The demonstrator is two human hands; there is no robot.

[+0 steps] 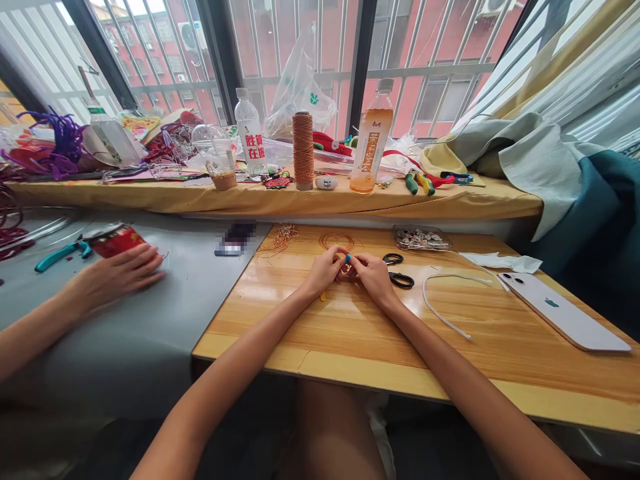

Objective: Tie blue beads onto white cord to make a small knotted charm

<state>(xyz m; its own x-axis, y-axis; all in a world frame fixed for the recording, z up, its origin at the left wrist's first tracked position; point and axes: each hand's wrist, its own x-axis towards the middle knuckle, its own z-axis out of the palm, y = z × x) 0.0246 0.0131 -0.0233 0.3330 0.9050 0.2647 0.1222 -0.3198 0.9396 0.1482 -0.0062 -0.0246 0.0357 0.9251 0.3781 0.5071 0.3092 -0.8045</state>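
Over the wooden table (280, 320), my left hand (326, 270) and my right hand (370, 275) meet at the fingertips. Both pinch a small blue bead-like piece (348, 258) between them; finer detail there is too small to tell. A bit of yellow material (323, 296) shows just below my left hand. Black-handled scissors (401, 280) lie right beside my right hand, their blades partly hidden by it. Behind the hands is a loose coil of thin orange cord (343, 239), with a tangle of cord ends (284, 239) to its left.
Another person's hand (117, 270) rests by a red packet (116, 240) and teal pliers (57, 257) on the grey table. At right are a white cord (434, 308), a phone (565, 310) and a bead tray (423, 238). Bottles and a thread spool (303, 152) line the sill.
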